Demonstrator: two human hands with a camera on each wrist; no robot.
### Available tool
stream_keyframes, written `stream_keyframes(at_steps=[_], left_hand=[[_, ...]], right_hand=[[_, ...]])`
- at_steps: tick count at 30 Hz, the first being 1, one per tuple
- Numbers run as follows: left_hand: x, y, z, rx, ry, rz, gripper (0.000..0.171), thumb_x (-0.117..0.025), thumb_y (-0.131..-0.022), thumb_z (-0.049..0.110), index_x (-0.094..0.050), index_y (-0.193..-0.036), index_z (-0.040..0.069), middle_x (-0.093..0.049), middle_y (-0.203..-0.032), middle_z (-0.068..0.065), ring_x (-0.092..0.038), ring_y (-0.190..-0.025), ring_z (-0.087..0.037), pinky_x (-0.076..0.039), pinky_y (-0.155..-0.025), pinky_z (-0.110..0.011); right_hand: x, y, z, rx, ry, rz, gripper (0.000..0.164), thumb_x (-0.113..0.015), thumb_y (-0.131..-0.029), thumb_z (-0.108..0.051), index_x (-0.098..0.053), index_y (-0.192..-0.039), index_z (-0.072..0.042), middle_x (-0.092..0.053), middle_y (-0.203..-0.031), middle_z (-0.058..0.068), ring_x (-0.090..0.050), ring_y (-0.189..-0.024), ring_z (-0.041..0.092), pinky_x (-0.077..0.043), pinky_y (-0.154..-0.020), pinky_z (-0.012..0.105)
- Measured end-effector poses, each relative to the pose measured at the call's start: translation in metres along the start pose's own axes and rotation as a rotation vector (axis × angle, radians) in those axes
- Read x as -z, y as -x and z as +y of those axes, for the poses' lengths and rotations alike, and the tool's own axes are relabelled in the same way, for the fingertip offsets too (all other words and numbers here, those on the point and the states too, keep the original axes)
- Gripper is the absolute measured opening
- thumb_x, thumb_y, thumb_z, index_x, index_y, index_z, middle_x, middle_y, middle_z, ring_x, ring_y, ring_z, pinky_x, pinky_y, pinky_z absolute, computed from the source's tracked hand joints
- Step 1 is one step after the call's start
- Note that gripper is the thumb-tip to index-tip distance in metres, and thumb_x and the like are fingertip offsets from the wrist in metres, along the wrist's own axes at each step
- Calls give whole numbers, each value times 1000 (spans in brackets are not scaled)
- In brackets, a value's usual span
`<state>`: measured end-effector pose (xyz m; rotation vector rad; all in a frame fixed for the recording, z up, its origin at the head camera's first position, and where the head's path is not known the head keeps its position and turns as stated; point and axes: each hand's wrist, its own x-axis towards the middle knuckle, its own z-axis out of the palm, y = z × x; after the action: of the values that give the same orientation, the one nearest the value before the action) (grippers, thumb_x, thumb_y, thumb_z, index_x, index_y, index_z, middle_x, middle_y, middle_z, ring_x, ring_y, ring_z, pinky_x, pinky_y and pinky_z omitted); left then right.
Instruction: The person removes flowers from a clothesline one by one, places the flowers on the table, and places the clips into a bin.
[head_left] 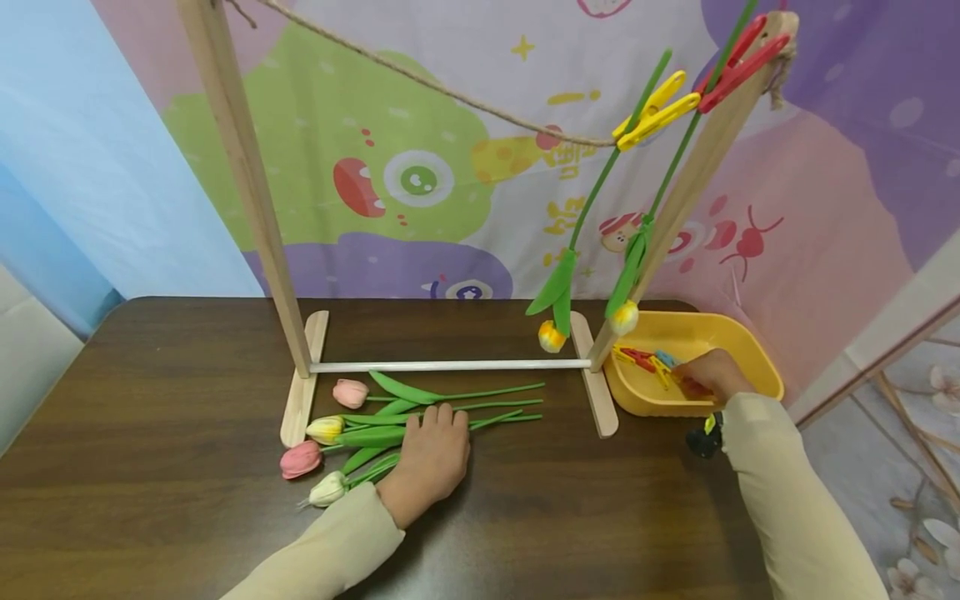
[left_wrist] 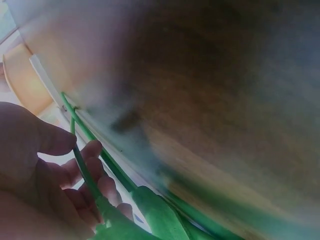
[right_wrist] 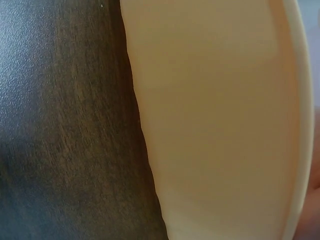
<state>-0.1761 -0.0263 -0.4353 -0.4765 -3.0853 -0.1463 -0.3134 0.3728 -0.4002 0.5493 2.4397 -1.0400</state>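
Observation:
My left hand (head_left: 435,454) is over the stems of several artificial tulips on the table. In the left wrist view, a green tulip stem (left_wrist: 86,172) runs between its thumb and curled fingers. The flower heads point left: a light pink tulip (head_left: 350,393), a yellow tulip (head_left: 326,430), a darker pink tulip (head_left: 301,460) and a white tulip (head_left: 327,490). My right hand (head_left: 716,373) reaches down into a yellow basin (head_left: 738,337), among small clothespins (head_left: 637,358) in red, yellow and blue. I cannot tell whether its fingers hold one; the basin wall hides them in the right wrist view.
A wooden frame (head_left: 251,183) with a white crossbar (head_left: 450,366) stands behind the tulips. From its sagging rope (head_left: 442,87), a yellow clothespin (head_left: 654,112) and a red clothespin (head_left: 742,67) hang two yellow tulips head down near the right post. A printed cloth (head_left: 465,250) backs the table.

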Motion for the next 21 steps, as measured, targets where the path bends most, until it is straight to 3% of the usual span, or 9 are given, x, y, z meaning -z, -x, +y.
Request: stream_keyframes(at_steps=[9,17,21], left_hand=[[2,1,0,1,46,24,18,-54,-93,25,-49,-88,8,-49,-89,-11,-48,-83,-28,-34,-68,-41],[1,2,-2,4,58,70,18,-51,-94,24,-51,-90,7,-52,-90,-11,-49,-84,-28,-36,-68,-42],[2,2,-3,7,63,52,19,-49,-95,25,-52,-93,6,-52,-92,-11,-49,-86,-28,-36,-71,-44]], right_hand=[[-1,2,1,3,11,36,38,-60,-89,-20,-55,-110,11,-58,-65,0,-57,-59,15,-52,-62,25],[-1,7,1,29,20,109,44,-55,-90,-25,-53,-117,9,-56,-78,4,-55,-71,17,-50,-67,26],[-1,11,-1,29,19,137,47,-54,-91,-27,-53,-121,10,-59,-88,8,-57,-78,19,-51,-70,28]])
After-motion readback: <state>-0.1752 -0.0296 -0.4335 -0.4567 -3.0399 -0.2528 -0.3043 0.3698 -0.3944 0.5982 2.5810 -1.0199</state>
